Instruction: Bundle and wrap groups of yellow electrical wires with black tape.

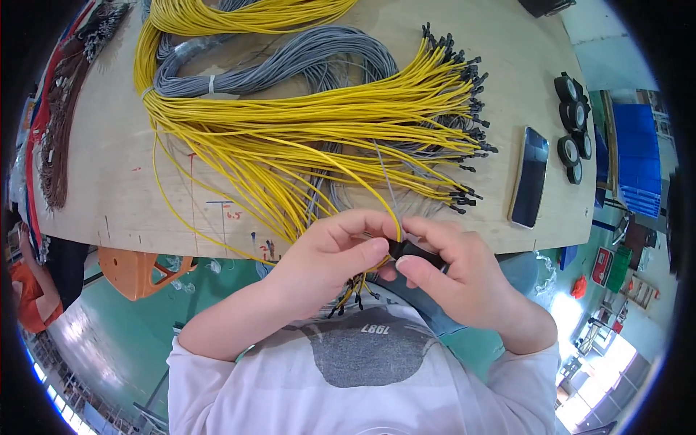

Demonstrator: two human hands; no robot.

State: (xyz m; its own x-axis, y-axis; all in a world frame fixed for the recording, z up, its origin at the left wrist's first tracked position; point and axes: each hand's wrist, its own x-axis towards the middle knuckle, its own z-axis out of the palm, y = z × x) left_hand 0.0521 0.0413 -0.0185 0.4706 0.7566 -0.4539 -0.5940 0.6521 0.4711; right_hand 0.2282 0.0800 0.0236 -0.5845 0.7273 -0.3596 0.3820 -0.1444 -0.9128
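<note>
At the table's front edge, my left hand (326,254) pinches a yellow cable (377,194) between thumb and fingers, close to its black end. A thin grey wire (387,177) runs down to the same spot. My right hand (467,275) is closed on a black piece (428,255) that looks like a roll of black tape, partly hidden by the fingers. Both hands meet there, thumbs almost touching. Several more cable ends with black connectors (355,293) hang below my left hand, in front of my shirt.
A large bundle of yellow cables (312,110) with black connectors lies across the wooden table (109,188), beside tied grey cables (279,69). A phone (530,177) and several black tape rolls (568,151) sit at the right. Brown wires (61,148) lie far left. An orange stool (129,272) stands below.
</note>
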